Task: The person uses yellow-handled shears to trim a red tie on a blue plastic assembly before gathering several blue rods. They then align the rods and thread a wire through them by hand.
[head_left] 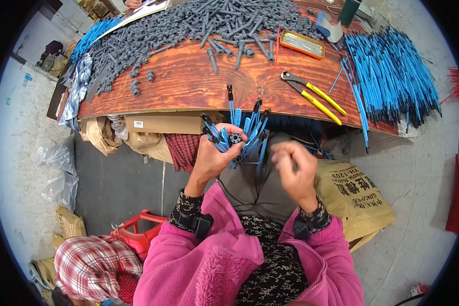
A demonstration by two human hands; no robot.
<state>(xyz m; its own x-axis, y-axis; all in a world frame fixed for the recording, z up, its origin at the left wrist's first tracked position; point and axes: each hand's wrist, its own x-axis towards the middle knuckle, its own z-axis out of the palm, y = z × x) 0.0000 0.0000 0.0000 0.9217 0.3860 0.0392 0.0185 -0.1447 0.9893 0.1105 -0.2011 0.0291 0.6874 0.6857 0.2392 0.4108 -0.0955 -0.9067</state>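
My left hand (214,153) is closed around a grey-black round hub (235,138) with several blue strips (247,125) fanning out from it. Black ends tip these strips, and some point up toward the table edge. Just to the right, my right hand (296,168) is curled with thumb and fingers drawn together. Motion smears its fingertips, and what they pinch, if anything, cannot be made out. A blurred dark streak hangs between the two hands. Both hands are above my lap, in front of the wooden table (188,86).
Grey plastic fittings (209,25) are heaped at the table's back. Yellow-handled pliers (316,97), a shallow tin (302,45) and a pile of blue rods (392,76) lie to the right. A printed sack (352,194) sits right of my lap; a red stool (140,232) stands left.
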